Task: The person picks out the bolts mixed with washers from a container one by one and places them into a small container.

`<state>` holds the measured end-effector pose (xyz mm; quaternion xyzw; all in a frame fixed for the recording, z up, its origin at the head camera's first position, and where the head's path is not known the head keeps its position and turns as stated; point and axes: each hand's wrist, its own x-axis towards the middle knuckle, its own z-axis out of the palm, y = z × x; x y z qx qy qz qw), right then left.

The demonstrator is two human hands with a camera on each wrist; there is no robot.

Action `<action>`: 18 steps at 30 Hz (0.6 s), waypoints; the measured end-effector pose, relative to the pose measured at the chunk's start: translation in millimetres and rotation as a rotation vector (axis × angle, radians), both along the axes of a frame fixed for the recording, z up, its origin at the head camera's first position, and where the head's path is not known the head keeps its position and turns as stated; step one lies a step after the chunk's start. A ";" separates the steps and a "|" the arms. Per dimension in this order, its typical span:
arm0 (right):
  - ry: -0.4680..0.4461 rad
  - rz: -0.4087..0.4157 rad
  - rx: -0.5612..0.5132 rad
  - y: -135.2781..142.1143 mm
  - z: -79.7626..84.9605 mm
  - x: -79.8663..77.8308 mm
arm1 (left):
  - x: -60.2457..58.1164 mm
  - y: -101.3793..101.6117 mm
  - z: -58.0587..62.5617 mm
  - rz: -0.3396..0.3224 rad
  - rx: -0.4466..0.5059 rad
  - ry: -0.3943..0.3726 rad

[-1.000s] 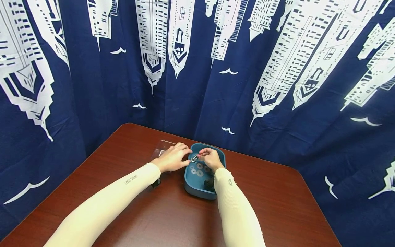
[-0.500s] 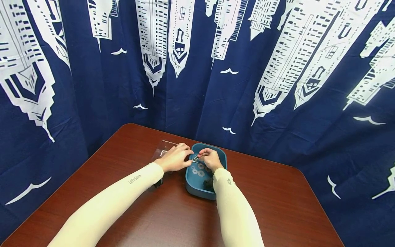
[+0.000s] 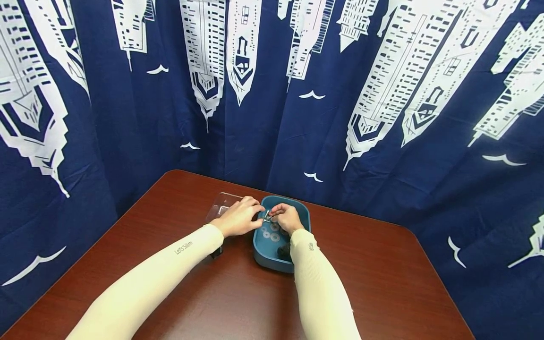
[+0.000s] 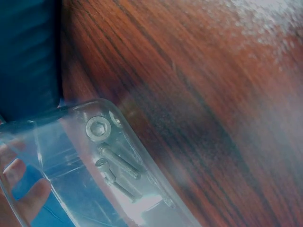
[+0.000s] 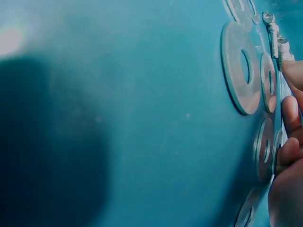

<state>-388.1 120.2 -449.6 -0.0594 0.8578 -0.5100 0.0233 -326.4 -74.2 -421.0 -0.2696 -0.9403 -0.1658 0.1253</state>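
Note:
A blue bin (image 3: 272,265) stands near the table's far edge, with several flat washers (image 3: 275,237) and a few metal bolts (image 3: 266,216) inside. My right hand (image 3: 287,218) reaches into it and pinches a socket-head bolt (image 5: 283,46); another bolt (image 5: 271,33) lies just beside. Thumb and fingers of my left hand (image 3: 239,218) are spread apart at the bin's left rim, with nothing seen between them. Left of the bin is a clear plastic container (image 3: 221,204), partly hidden by that hand. Several bolts (image 4: 120,161) lie in the container.
A dark lump (image 3: 284,251) sits in the near end of the bin, partly behind the right sleeve. The brown wooden table (image 3: 361,264) extends to both sides. A blue patterned curtain (image 3: 263,141) hangs behind it.
The head view has shifted slightly. My right fingers have moved a little at the bolts, and one bolt now stands more upright. My left hand stays at the bin's rim.

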 end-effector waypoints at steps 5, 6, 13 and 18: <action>0.032 0.007 0.003 0.1 -0.5 -2.0 | -1.4 0.7 0.6 0.015 -0.002 0.025; 0.037 0.008 0.007 -0.1 -0.7 -2.0 | -1.3 0.6 0.5 0.016 0.000 0.023; 0.021 -0.010 0.032 -0.9 -6.0 -2.6 | 1.6 -0.1 -0.4 0.015 0.001 -0.007; 0.028 -0.011 0.012 -1.0 -7.9 -1.8 | 1.4 0.1 -1.1 0.026 -0.011 -0.006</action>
